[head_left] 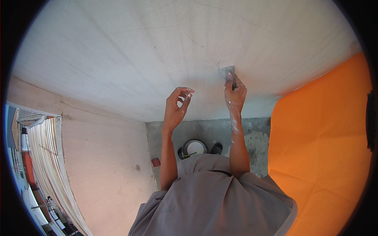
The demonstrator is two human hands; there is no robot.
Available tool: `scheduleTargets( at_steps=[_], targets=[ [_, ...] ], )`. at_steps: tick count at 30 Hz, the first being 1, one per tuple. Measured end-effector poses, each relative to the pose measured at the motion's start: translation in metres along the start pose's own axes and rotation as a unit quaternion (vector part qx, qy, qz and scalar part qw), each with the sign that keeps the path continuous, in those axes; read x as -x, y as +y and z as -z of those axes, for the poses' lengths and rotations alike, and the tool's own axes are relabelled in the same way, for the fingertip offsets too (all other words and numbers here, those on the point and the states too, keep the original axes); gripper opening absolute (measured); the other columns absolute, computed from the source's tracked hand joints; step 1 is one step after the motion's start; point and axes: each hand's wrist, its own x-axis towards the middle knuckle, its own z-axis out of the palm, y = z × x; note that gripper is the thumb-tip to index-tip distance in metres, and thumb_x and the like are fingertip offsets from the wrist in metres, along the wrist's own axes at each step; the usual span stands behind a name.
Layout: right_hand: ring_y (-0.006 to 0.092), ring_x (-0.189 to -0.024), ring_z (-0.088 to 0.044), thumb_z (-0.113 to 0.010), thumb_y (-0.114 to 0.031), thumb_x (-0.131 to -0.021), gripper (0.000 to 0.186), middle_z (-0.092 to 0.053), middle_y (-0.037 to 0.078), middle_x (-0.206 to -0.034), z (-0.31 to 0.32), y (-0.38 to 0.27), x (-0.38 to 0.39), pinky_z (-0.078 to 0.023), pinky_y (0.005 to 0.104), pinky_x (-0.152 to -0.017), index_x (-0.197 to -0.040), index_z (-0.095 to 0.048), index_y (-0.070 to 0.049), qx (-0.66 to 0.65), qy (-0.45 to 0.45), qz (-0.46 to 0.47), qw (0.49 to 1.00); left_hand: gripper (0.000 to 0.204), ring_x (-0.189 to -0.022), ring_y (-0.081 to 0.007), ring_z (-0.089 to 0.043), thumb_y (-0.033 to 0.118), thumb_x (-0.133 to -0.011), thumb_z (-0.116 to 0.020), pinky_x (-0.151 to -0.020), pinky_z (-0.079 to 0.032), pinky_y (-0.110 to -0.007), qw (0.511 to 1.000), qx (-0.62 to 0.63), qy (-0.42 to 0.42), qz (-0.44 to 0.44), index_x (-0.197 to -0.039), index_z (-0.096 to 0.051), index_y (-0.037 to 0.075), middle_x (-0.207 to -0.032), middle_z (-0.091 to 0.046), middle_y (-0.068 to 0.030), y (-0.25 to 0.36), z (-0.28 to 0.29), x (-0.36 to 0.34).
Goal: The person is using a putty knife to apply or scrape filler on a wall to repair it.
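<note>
My right hand (235, 94), streaked with white paste along the wrist and forearm, grips a flat grey scraper (227, 69) whose blade meets the pale wall (189, 47) above it. To its left, my left hand (178, 102) is raised near the same wall with fingers curled and fingertips pinched together. White residue shows on those fingertips; whether they hold anything small is unclear. The wall has fine cracks and faint streaks.
Below are a round bucket (195, 147), a dark shoe (216, 148) and a small red object (156, 162) on the grey floor (256, 145). An orange sheet (315, 133) covers the right side. A cracked side wall (102, 157) and an opening with corrugated panels (45, 157) are at left.
</note>
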Motion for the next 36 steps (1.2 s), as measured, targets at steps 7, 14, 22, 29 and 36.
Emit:
scheduleTargets(
  at_steps=[7,14,22,29,36],
  targets=[
    [0.003,-0.045,-0.028,-0.055,-0.054,-0.112,0.055,-0.038,-0.008,-0.057,-0.029,-0.014,0.014,-0.024,0.028,-0.044,-0.08,-0.061,-0.009,-0.334,-0.076,-0.204,0.917,0.015,-0.092,-0.0113,-0.068,0.001,-0.103,-0.065,-0.077,-0.049,-0.029,1.0,0.005,-0.006,0.005,-0.116,-0.069,0.005,-0.113,-0.077,-0.0024,0.002,-0.001,-0.001],
    [0.0426,-0.07,-0.068,-0.06,-0.038,-0.109,0.039,-0.074,0.019,-0.08,-0.003,-0.011,-0.006,-0.055,0.0481,-0.072,-0.103,-0.077,-0.003,0.053,0.025,0.011,0.998,0.011,-0.098,-0.0108,-0.07,0.003,-0.105,-0.063,-0.081,-0.05,-0.028,1.0,0.002,-0.008,0.022,-0.115,-0.068,0.006,-0.115,-0.078,-0.0021,-0.002,0.003,-0.001],
    [0.0307,-0.067,-0.068,-0.06,-0.041,-0.11,0.043,-0.07,0.013,-0.074,-0.003,-0.007,-0.006,-0.053,0.0441,-0.069,-0.098,-0.075,-0.003,-0.028,-0.011,-0.008,1.0,0.013,-0.095,-0.0121,-0.068,0.003,-0.104,-0.064,-0.077,-0.05,-0.029,1.0,0.016,-0.01,0.022,-0.115,-0.069,0.005,-0.112,-0.077,-0.0024,-0.005,0.0,-0.002],
    [0.0063,-0.055,-0.037,-0.06,-0.048,-0.112,0.052,-0.047,-0.004,-0.062,-0.017,-0.016,0.004,-0.035,0.0308,-0.056,-0.078,-0.061,-0.008,-0.434,-0.18,-0.284,0.836,0.013,-0.094,-0.0128,-0.068,0.004,-0.105,-0.065,-0.076,-0.049,-0.029,1.0,0.011,-0.015,0.013,-0.117,-0.07,0.005,-0.111,-0.077,-0.0031,-0.004,0.001,-0.003],
    [0.0148,-0.06,-0.055,-0.061,-0.048,-0.11,0.049,-0.056,0.004,-0.065,-0.008,0.001,-0.016,-0.045,0.0394,-0.059,-0.093,-0.07,-0.003,-0.055,0.016,0.017,0.998,0.012,-0.093,-0.0126,-0.068,0.005,-0.105,-0.065,-0.075,-0.049,-0.029,1.0,0.015,-0.001,0.018,-0.116,-0.07,0.005,-0.111,-0.077,-0.0028,-0.008,0.001,-0.003]
  ],
)
